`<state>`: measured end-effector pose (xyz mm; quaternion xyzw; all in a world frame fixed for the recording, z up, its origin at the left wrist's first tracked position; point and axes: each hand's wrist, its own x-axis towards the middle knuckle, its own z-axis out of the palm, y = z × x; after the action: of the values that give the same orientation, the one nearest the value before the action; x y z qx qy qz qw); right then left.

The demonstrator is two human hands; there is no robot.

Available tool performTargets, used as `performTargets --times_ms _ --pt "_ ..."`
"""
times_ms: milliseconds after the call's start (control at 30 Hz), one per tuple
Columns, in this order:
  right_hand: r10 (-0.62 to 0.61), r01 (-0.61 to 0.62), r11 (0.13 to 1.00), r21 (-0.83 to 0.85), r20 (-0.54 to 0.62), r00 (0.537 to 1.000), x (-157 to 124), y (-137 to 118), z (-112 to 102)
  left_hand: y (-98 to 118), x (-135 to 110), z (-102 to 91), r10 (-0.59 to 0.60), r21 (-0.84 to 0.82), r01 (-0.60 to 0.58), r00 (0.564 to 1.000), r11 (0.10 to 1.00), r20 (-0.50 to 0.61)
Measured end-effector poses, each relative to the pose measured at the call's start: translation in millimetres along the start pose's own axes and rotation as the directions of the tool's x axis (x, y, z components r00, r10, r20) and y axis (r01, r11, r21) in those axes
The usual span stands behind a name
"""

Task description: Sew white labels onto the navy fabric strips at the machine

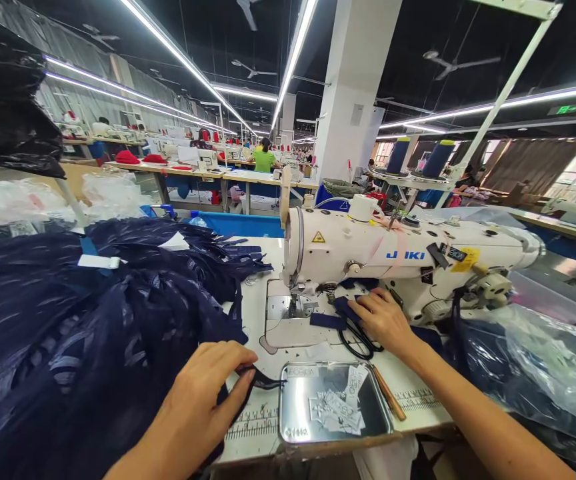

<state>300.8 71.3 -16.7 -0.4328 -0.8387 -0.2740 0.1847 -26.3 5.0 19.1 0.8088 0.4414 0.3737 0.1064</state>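
Note:
A white sewing machine (pixel 363 247) stands before me, its needle and presser foot (pixel 294 305) over the metal plate. My left hand (pixel 213 387) pinches the end of a dark navy fabric strip (pixel 268 381), which reaches to the left rim of a metal tray (pixel 335 438). Small white printed labels (pixel 341 408) lie in that tray. Under the machine's arm, my right hand (pixel 381 319) has its fingers curled on a small navy fabric piece (pixel 344 308); its fingertips are partly hidden. Black-handled scissors (pixel 361 343) lie just below that hand, beside a flat navy piece (pixel 327 321).
A large heap of navy garments (pixel 93 333) covers the left side. A wooden-looking stick (pixel 389 393) lies right of the tray, near a printed ruler (pixel 415 399). Plastic-wrapped navy goods (pixel 528 373) are at the right. A person in green (pixel 264 159) sits farther back.

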Motion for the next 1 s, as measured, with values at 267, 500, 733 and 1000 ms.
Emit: performTargets --times_ms 267,500,733,1000 --pt "0.117 -0.109 0.992 -0.07 0.114 0.987 0.9 -5.1 -4.7 -29.3 13.3 12.2 0.27 0.237 -0.331 0.928 0.913 0.257" --pt "0.071 -0.1 0.979 0.179 0.162 0.984 27.6 -49.2 11.6 -36.4 18.6 23.9 0.273 0.377 -0.432 0.872 0.819 0.406" --pt "-0.059 0.037 0.993 0.11 0.198 0.978 4.4 -11.2 19.6 -25.2 42.0 28.4 0.119 0.092 -0.151 0.95 0.984 0.289" --pt "-0.119 0.079 0.95 0.302 0.115 0.986 34.7 -24.3 27.6 -13.6 80.2 88.2 -0.039 -0.594 0.317 0.901 0.74 0.431"
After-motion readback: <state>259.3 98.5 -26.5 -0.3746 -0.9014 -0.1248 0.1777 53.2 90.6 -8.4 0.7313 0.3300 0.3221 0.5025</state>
